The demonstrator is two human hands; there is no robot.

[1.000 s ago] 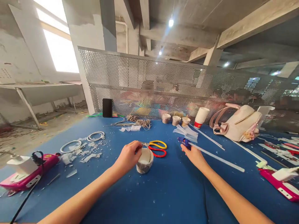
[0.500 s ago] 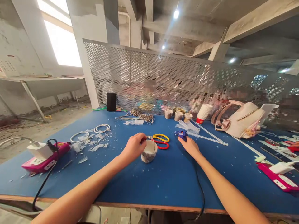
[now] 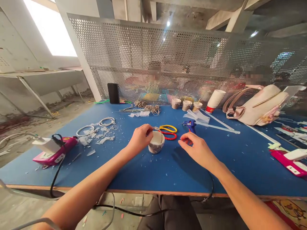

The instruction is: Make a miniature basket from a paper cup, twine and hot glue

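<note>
A small cup (image 3: 156, 144) with a rough, greyish wrapped side and a pale top stands on the blue table. My left hand (image 3: 140, 139) is at its left rim, fingers pinched on a thin brown cord (image 3: 161, 137) that runs along the rim; the fingertips are partly hidden. Right of the cup, my right hand (image 3: 198, 148) hovers over the table with fingers curved apart and nothing in them. Just beyond it rests a blue glue gun (image 3: 190, 125). Scissors (image 3: 169, 132) with one yellow and one red handle loop lie behind the cup.
Left are white rings (image 3: 106, 121), plastic scraps and a pink power strip (image 3: 56, 153). Farther back stand a phone (image 3: 113, 93), twine (image 3: 152, 109), three wrapped cups (image 3: 187, 105), stacked paper cups (image 3: 216, 100) and a pale backpack (image 3: 261, 105). Clear glue sticks (image 3: 198, 116) lie before the cups.
My right hand has let go of the glue gun and drawn back towards me. My left hand stays at the cup's rim. The camera view has tilted down.
</note>
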